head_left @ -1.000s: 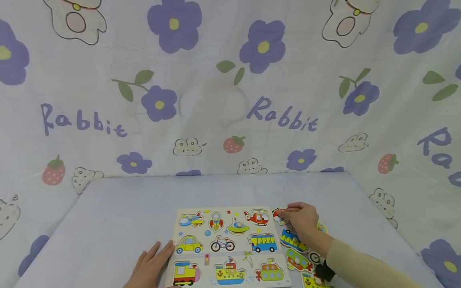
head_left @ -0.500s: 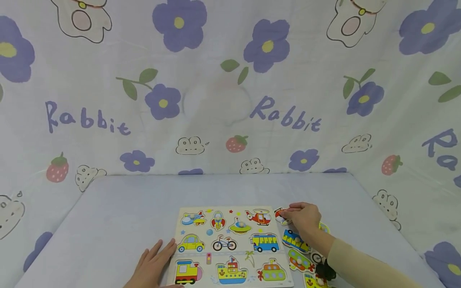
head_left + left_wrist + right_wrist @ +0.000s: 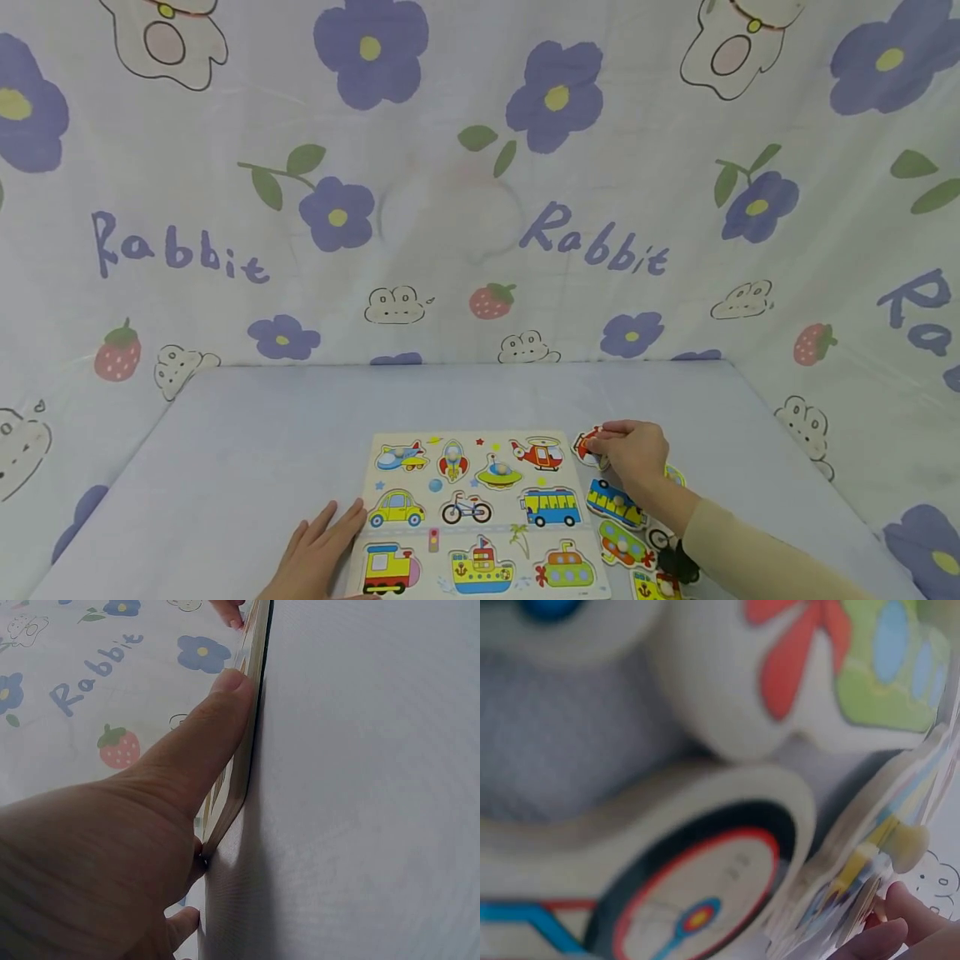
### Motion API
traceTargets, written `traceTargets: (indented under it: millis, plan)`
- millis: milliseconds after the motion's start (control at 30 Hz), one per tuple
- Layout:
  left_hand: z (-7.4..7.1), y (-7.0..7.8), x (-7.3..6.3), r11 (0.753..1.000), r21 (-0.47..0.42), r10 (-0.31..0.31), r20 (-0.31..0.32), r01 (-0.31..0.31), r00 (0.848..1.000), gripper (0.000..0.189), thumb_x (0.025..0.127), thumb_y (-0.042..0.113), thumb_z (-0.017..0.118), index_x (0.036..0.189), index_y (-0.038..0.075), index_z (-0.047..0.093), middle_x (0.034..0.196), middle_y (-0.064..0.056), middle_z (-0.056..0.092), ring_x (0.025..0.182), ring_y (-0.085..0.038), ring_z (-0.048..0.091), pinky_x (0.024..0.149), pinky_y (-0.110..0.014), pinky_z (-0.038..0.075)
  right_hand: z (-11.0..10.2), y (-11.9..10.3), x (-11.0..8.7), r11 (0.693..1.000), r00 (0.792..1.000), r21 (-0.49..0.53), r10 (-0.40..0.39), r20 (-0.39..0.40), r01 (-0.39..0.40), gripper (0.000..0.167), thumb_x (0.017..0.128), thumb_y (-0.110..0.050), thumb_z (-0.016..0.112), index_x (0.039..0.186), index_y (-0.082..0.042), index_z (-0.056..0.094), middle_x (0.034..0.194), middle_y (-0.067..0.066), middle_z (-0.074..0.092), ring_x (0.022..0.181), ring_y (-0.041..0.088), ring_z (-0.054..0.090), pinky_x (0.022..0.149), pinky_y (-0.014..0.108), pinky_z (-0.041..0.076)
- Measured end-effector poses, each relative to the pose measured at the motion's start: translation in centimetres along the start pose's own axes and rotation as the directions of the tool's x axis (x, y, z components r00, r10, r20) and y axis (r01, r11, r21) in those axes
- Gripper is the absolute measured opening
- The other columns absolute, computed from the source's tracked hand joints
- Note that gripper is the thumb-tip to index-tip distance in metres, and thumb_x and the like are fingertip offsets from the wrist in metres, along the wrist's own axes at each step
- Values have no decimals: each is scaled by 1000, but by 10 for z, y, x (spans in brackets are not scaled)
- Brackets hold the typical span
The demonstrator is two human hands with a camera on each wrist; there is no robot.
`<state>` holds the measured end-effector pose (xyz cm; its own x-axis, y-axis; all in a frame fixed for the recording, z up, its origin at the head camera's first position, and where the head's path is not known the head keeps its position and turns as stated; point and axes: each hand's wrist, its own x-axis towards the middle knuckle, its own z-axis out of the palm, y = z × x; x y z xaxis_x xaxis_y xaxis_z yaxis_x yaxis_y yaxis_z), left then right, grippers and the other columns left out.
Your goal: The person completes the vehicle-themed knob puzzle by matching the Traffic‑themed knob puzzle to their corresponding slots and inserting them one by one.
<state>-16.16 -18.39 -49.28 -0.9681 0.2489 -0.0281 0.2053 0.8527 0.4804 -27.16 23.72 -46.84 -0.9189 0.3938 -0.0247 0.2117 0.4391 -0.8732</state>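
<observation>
A wooden puzzle board (image 3: 487,527) with printed vehicles lies flat on the table. My left hand (image 3: 318,552) rests at its left side, fingers spread; in the left wrist view the thumb (image 3: 199,746) lies straight along the board's edge. Beyond the board's top right corner, my right hand (image 3: 636,458) pinches a red helicopter puzzle piece (image 3: 584,451) between thumb and fingers, partly hiding it. The printed helicopter (image 3: 537,454) on the board is just left of it. Plane (image 3: 401,456), rocket (image 3: 453,461) and flying saucer (image 3: 498,472) pieces with knobs sit in the board's top row.
Right of the board lie loose pieces: a bus (image 3: 615,503), a submarine (image 3: 624,543), a ship (image 3: 654,585) and a bicycle (image 3: 697,900). A yellow-edged piece (image 3: 675,475) shows behind my wrist. A patterned cloth (image 3: 442,250) hangs behind the table (image 3: 262,433).
The helicopter piece has turned slightly under my right fingers, its front edge now nearer the hand. My left hand stays at the board. The head view has shifted a little.
</observation>
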Motion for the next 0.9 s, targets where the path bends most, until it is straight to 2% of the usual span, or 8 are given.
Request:
traceTargets:
  millis: [167,333,533,667,900]
  plan:
    - [0,1,-1,1000,-6,-10,-4,10,1000,118,61,86,64,147,8,46,150,-4,44,143,-40,20,110,-69,7,-1,-1,1,1000,1000,-12,-8,3,8,36,85,-11,79,115,4,67,92,9,73,93,27,69,83,38,56]
    - [0,1,-1,1000,-8,-11,-18,11,1000,121,56,86,66,147,9,46,150,-2,44,143,-40,20,110,-69,7,1,-1,3,1000,1000,-9,-1,6,1,35,86,-11,78,117,2,67,94,9,73,96,28,68,87,40,55]
    - [0,-1,-1,1000,-4,5,-20,-5,1000,117,61,86,64,147,8,46,150,-4,44,143,-41,21,110,-70,10,3,1,8,1000,998,-4,-26,50,26,32,86,-10,78,115,0,68,90,5,73,94,25,68,86,39,55]
    - [1,0,0,1000,-19,-8,-15,8,1000,119,60,86,64,148,9,45,150,-3,44,143,-41,20,110,-69,8,3,4,11,998,995,-12,-53,81,55,29,84,-9,79,110,0,69,87,4,72,90,22,68,82,36,57]
    - [2,1,0,1000,-3,-11,-7,11,1000,121,56,84,69,147,8,46,150,-4,44,143,-41,21,110,-69,8,5,4,16,999,997,-34,-20,79,23,29,80,-10,83,105,-2,70,84,3,71,87,21,67,75,31,56]
